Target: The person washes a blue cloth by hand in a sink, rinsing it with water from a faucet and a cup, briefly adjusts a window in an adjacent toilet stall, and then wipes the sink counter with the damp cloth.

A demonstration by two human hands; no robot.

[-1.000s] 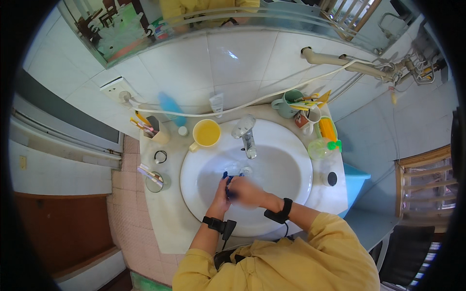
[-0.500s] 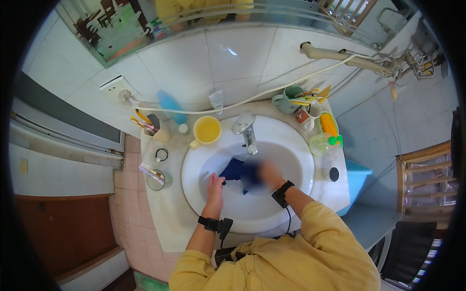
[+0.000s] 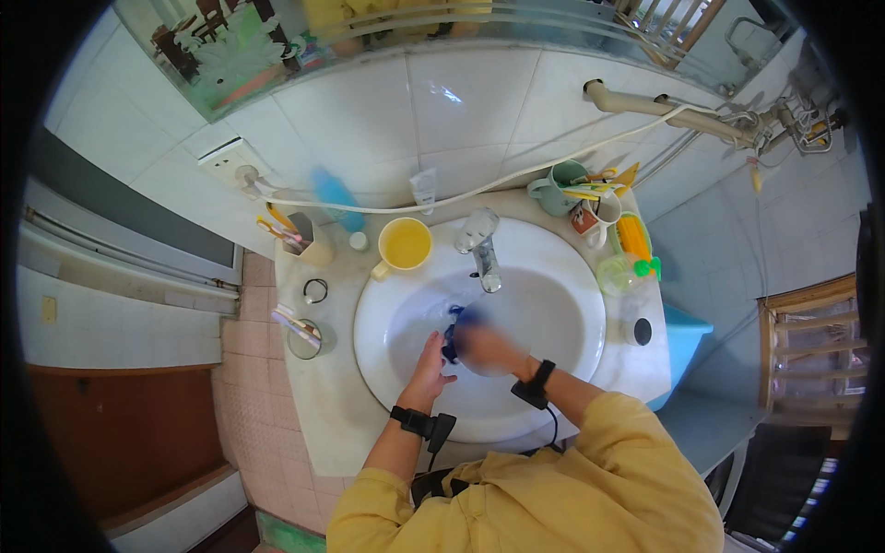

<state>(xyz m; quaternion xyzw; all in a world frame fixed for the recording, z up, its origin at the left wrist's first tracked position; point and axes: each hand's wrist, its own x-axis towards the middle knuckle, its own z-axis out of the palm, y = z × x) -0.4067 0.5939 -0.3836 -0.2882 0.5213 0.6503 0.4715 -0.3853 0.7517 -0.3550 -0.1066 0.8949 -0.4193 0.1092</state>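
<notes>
In the white oval basin, a dark blue cloth lies bunched near the middle, partly hidden by my right hand. That hand is over the cloth's right side, its fingers smeared by motion, so their grip does not show. My left hand is at the cloth's left edge, fingers stretched out and thumb apart. Whether it touches the cloth is hard to see. Above the basin's far side stands a metal faucet.
On the counter, a yellow cup holds yellowish liquid. To the left are a holder and a glass with brushes. A green mug, a white mug and a pump bottle stand right.
The cloth has gone from spread out to a smaller bunch. My right hand has moved left and a little down, closer to my left hand. My left thumb now sticks out.
</notes>
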